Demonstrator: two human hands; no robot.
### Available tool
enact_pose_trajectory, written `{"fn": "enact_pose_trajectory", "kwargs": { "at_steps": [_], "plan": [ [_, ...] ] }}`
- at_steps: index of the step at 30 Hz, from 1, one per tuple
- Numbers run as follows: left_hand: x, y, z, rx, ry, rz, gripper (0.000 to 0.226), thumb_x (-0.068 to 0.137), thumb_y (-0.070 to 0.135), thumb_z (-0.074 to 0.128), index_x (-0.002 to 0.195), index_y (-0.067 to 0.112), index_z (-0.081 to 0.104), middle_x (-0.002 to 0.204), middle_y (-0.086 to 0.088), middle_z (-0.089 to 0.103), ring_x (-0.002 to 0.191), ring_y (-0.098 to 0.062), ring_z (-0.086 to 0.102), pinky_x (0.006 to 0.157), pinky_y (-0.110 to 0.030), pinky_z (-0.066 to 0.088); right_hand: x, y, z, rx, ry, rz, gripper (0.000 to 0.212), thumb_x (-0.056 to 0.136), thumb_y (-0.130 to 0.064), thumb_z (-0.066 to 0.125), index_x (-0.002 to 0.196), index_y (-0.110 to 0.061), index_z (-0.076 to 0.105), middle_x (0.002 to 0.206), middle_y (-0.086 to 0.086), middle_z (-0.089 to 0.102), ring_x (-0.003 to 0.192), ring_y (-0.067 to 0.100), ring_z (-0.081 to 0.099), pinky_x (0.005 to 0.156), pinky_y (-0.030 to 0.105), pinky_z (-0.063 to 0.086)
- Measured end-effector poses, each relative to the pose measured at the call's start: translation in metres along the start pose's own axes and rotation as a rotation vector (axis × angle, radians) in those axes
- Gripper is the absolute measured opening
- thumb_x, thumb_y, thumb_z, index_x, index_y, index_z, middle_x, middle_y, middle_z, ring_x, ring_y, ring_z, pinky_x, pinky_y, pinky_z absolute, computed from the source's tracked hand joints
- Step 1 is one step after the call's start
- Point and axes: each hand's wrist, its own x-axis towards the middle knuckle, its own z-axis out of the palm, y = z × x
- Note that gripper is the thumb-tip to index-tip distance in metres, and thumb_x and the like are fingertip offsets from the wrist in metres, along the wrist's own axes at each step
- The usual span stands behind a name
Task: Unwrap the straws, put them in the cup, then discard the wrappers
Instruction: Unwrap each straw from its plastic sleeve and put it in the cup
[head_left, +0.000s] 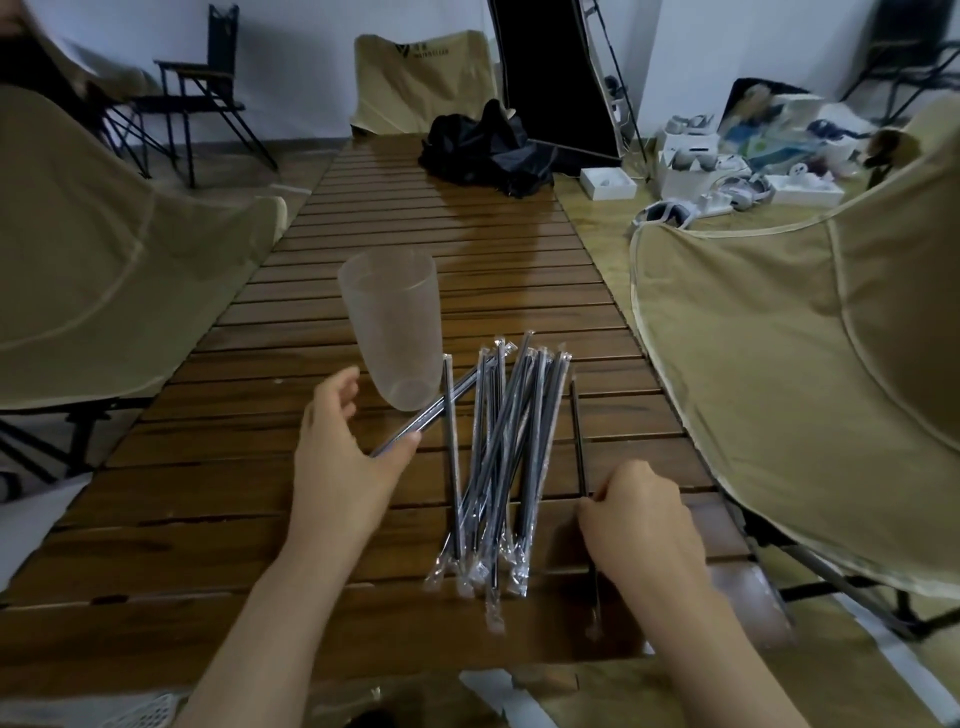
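Note:
A frosted clear plastic cup (395, 322) stands on the slatted wooden table (208, 499), with nothing inside it. In front of it lies a pile of several black straws in clear wrappers (498, 467). My left hand (348, 452) holds the lower end of one wrapped straw (441, 405) that slants up toward the cup's base. My right hand (639, 514) pinches a single thin black straw (577, 431) lying at the right side of the pile; its wrapper end (595, 618) trails toward me past the hand.
Tan folding chairs stand close on the left (93, 249) and right (810, 374) of the table. A black bag (488, 150) lies at the table's far end. White boxes and headsets (727, 176) litter the floor at the back right.

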Motion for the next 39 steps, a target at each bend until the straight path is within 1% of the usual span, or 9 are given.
{"fn": "enact_pose_trajectory", "kwargs": {
  "at_steps": [4,7,12,18,22,29,35,37,39],
  "plan": [
    [0.039,0.015,0.013,-0.115,0.023,-0.131,0.128,0.056,0.037,0.09,0.152,0.032,0.006,0.156,0.0,0.027,0.142,-0.023,0.029,0.113,-0.052,0.03,0.007,0.003,0.002,0.005,-0.014,0.005,0.016,0.089,-0.028,0.06,0.088,-0.013,0.054,0.089,0.007,0.061,0.081,0.027,0.06,0.062,0.03,0.046],
    [0.058,0.024,0.026,-0.199,0.039,-0.181,0.134,0.056,0.034,0.091,0.153,0.027,0.0,0.153,-0.004,0.033,0.14,-0.028,0.033,0.112,-0.053,0.03,0.013,0.007,0.001,0.039,-0.02,0.013,0.02,0.088,-0.028,0.062,0.083,-0.012,0.051,0.082,0.006,0.06,0.076,0.025,0.06,0.058,0.029,0.044],
    [0.073,0.027,0.038,-0.266,0.126,-0.215,0.111,0.062,0.029,0.089,0.149,0.021,0.02,0.14,-0.006,0.048,0.131,-0.028,0.044,0.105,-0.047,0.04,0.016,0.011,-0.004,0.092,0.001,-0.024,0.027,0.086,-0.025,0.064,0.071,-0.012,0.046,0.071,0.004,0.056,0.062,0.019,0.054,0.045,0.026,0.032],
    [0.064,0.021,0.038,-0.171,0.171,-0.188,0.083,0.063,0.033,0.088,0.132,0.019,0.043,0.131,-0.004,0.054,0.121,-0.025,0.052,0.085,-0.029,0.043,0.016,0.011,-0.013,0.165,0.0,-0.046,0.034,0.081,-0.02,0.068,0.06,-0.011,0.043,0.056,0.003,0.047,0.05,0.018,0.047,0.042,0.023,0.028],
    [0.043,0.014,0.018,-0.102,0.176,-0.18,0.081,0.061,0.035,0.088,0.127,0.019,0.044,0.127,-0.004,0.057,0.117,-0.024,0.055,0.084,-0.031,0.047,0.012,0.007,-0.018,0.172,-0.012,-0.064,0.041,0.082,-0.02,0.069,0.052,-0.013,0.042,0.05,0.002,0.045,0.046,0.016,0.045,0.04,0.022,0.027],
    [-0.019,0.009,-0.009,-0.082,0.127,-0.157,0.083,0.057,0.042,0.089,0.124,0.024,0.043,0.117,0.005,0.056,0.105,-0.013,0.054,0.067,-0.013,0.039,0.002,-0.003,-0.013,0.195,-0.005,-0.143,0.035,0.081,-0.018,0.068,0.051,-0.012,0.05,0.051,0.004,0.052,0.049,0.017,0.05,0.044,0.023,0.033],
    [-0.047,0.006,-0.015,-0.089,0.024,-0.179,0.092,0.057,0.048,0.087,0.132,0.029,0.039,0.125,0.006,0.056,0.113,-0.015,0.055,0.082,-0.023,0.046,-0.007,-0.01,-0.005,0.181,-0.03,-0.265,0.029,0.08,-0.016,0.067,0.055,-0.009,0.054,0.052,0.003,0.053,0.048,0.015,0.05,0.04,0.022,0.036],
    [-0.053,0.008,-0.022,-0.068,-0.032,-0.231,0.115,0.057,0.045,0.088,0.148,0.03,0.02,0.142,0.004,0.046,0.126,-0.018,0.046,0.099,-0.037,0.042,-0.008,-0.01,-0.005,0.18,-0.047,-0.296,0.027,0.082,-0.016,0.067,0.059,-0.006,0.057,0.055,0.002,0.054,0.048,0.012,0.05,0.036,0.014,0.033],
    [-0.061,0.017,-0.028,-0.048,0.003,-0.291,0.126,0.062,0.039,0.087,0.153,0.031,0.0,0.155,0.0,0.027,0.139,-0.023,0.034,0.108,-0.044,0.034,-0.006,-0.009,-0.008,0.175,-0.06,-0.316,0.023,0.084,-0.015,0.066,0.066,-0.002,0.06,0.059,0.003,0.058,0.05,0.013,0.053,0.039,0.016,0.037]
  ]
}}
